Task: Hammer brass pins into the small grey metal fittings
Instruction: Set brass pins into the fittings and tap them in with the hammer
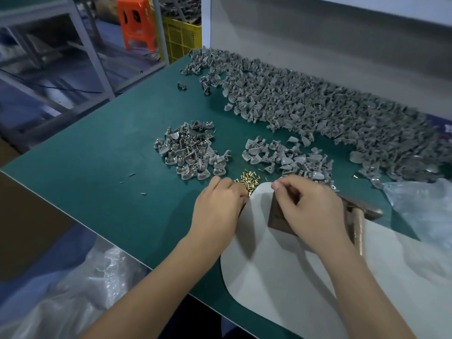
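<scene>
While both hands work at the near edge of the green worktop (102, 152), nothing is being struck yet. Farthest left lies a loose heap of small grey metal fittings with brass showing in them (189, 152), seemingly the finished ones. The left hand (220, 204) comes next, knuckles up, fingers curled down at the near edge of a little scatter of short brass pins (247, 180); it looks to be picking one up, though I cannot tell whether a pin is actually caught. Those pins lie just beyond its fingertips, so this hand is plainly the nearer one. To the right, on a pale grey mat (269, 277), the right hand (310, 209) rests over a dark brown block (275, 216), thumb and forefinger pinched together; what they pinch is hidden. Beyond it sits a second pile of plain grey fittings (281, 155), and behind that a long bank of them (330, 108). A wooden-handled hammer (358, 221) lies ungripped just right of that hand, handle pointing toward the person, an easy reach.
</scene>
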Demonstrator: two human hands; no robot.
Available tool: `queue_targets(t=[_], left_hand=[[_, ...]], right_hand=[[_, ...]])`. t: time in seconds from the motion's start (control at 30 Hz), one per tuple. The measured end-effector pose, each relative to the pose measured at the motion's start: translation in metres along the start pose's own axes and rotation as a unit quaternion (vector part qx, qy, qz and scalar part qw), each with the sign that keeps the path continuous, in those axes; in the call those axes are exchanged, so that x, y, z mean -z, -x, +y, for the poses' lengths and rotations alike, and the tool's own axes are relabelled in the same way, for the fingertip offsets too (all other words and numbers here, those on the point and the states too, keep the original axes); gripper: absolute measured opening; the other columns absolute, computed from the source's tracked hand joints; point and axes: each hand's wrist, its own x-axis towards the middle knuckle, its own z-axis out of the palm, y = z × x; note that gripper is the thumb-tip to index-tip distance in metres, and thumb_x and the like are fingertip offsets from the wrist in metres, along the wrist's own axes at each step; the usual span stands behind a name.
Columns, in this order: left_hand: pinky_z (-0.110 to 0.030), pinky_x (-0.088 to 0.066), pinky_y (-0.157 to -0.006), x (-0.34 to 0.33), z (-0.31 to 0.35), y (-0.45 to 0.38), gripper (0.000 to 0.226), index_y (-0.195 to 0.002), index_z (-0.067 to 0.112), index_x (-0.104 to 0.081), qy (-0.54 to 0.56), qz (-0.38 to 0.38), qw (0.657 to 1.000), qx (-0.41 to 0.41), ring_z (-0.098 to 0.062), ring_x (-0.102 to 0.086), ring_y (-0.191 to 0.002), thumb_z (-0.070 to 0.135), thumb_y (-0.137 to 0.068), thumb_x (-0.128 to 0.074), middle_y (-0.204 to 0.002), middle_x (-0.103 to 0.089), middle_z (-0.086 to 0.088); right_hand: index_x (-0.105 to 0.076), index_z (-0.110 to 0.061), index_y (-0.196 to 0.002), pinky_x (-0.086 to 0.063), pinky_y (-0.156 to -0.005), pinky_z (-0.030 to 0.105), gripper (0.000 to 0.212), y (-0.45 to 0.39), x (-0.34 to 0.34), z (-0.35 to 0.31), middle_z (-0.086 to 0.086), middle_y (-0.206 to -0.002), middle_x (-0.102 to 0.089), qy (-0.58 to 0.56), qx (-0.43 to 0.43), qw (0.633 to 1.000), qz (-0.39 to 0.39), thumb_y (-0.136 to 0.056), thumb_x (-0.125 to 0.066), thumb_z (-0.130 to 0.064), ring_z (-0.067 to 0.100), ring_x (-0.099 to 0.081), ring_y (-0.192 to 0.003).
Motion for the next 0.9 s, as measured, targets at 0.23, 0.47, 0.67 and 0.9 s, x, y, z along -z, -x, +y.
queue_targets(t=[0.23, 0.47, 0.67, 0.9], left_hand=[[-0.029, -0.040, -0.087, -0.003, 0.008, 0.009, 0.018, -0.109, 0.020, -0.065, 0.068, 0.080, 0.992, -0.072, -0.017, -0.049, -0.103, 0.030, -0.107, -0.051, -0.105, -0.058, 0.007], [-0.021, -0.042, -0.077, -0.007, 0.023, 0.001, 0.014, -0.096, 0.023, -0.070, 0.349, 0.040, 0.936, -0.016, -0.001, -0.056, -0.088, 0.030, -0.103, -0.060, -0.090, -0.065, 0.016], [-0.027, -0.051, -0.079, -0.008, 0.022, -0.001, 0.018, -0.096, 0.026, -0.075, 0.423, 0.020, 0.906, 0.015, -0.008, -0.066, -0.087, 0.033, -0.104, -0.061, -0.090, -0.072, 0.012], [-0.035, -0.045, -0.081, 0.013, -0.049, -0.003, 0.020, -0.113, 0.026, -0.067, 0.036, 0.179, 0.980, 0.082, -0.021, -0.060, -0.105, 0.031, -0.094, -0.069, -0.110, -0.064, 0.006]], right_hand=[[-0.072, -0.035, -0.091, -0.047, -0.061, 0.029, 0.009, 0.001, 0.001, -0.002, -0.017, -0.077, -0.068, -0.047, 0.008, 0.999, 0.006, -0.095, -0.065, -0.040, 0.007, -0.060, -0.072], [-0.076, -0.026, -0.111, -0.053, -0.084, 0.019, 0.036, -0.001, 0.010, 0.003, -0.012, -0.103, -0.075, -0.248, 0.068, 0.964, -0.071, -0.092, -0.067, 0.003, 0.015, -0.071, -0.099], [-0.079, -0.031, -0.100, -0.051, -0.081, 0.012, 0.022, -0.001, 0.011, 0.002, -0.020, -0.096, -0.077, -0.259, 0.033, 0.965, -0.035, -0.090, -0.080, -0.012, 0.007, -0.073, -0.092], [-0.068, -0.036, -0.089, -0.043, -0.067, 0.011, 0.011, -0.001, 0.015, 0.001, -0.024, -0.089, -0.069, -0.157, -0.023, 0.986, 0.041, -0.098, -0.066, -0.032, -0.001, -0.063, -0.079]])
